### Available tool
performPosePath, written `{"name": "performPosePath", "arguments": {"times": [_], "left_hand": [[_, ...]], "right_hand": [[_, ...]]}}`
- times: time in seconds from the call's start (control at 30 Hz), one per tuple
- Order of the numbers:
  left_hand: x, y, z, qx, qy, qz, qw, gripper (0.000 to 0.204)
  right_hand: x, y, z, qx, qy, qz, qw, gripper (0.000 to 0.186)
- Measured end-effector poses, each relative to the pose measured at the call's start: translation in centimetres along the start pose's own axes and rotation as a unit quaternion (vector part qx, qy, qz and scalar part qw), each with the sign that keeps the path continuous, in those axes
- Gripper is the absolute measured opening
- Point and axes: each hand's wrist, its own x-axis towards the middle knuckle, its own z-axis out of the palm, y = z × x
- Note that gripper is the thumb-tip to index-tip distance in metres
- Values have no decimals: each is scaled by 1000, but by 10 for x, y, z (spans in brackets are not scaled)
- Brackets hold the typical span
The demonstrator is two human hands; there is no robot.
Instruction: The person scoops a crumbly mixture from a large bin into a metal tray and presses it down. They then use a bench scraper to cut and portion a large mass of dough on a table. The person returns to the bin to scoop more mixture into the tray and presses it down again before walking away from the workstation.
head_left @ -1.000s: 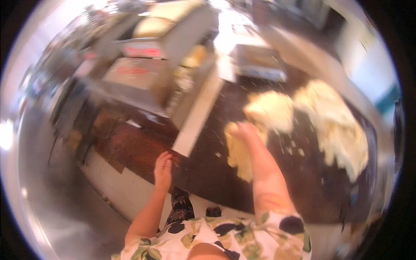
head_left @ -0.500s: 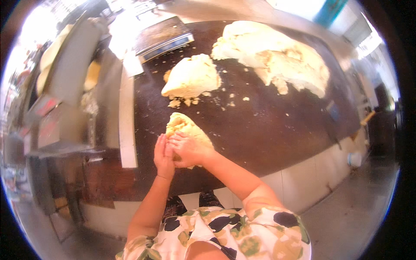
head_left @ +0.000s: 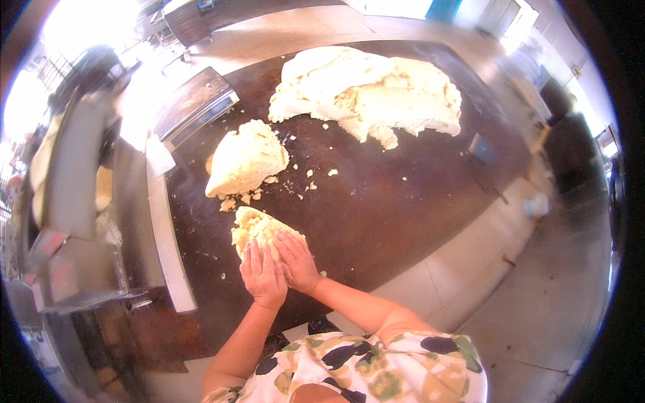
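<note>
A small lump of pale yellow dough [head_left: 254, 225], rough and crumbly at its far end, lies near the front of the dark brown worktop [head_left: 376, 221]. My left hand [head_left: 263, 277] presses on its near end, open, with the fingers stretched forward. Against its right side rests my right hand [head_left: 297, 262], also open, its fingers laid over the dough. The two hands touch each other, and they hide the near part of the lump. Just beyond is a larger chunk of dough [head_left: 247, 160] with crumbs around it. Farther back sits a big mound of dough [head_left: 366, 87].
A weighing scale [head_left: 195, 107] stands at the far left of the worktop. Along the left edge runs a pale strip [head_left: 168, 235]. A scraper-like tool [head_left: 480, 148] lies toward the right. Blurred shelving [head_left: 70, 174] stands on the left.
My view has turned, so the worktop appears shifted left and lower. My left hand has come from the lump's left side onto its near end; the right hand has moved to its right side.
</note>
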Motion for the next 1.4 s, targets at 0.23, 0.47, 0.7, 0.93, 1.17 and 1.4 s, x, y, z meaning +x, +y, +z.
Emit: {"name": "performPosePath", "arguments": {"times": [0.23, 0.47, 0.7, 0.93, 1.17, 1.4], "left_hand": [[9, -22, 33, 29, -45, -19, 998, 53], [1, -48, 20, -193, -41, -75, 978, 52], [-18, -41, 30, -43, 17, -24, 999, 53], [-6, -60, 58, -28, 70, -134, 988, 52], [16, -82, 79, -37, 85, -305, 948, 55], [20, -104, 88, -71, 67, -286, 953, 57]], "right_hand": [[23, 19, 14, -65, 15, -21, 998, 52], [0, 13, -16, -11, 9, 40, 999, 62], [-72, 30, 13, 56, 32, 167, 984, 71], [-7, 11, 53, 61, 89, 156, 982, 75], [53, 33, 60, -9, 60, 25, 998, 65], [59, 62, 57, 46, 33, 8, 998, 69]]}}
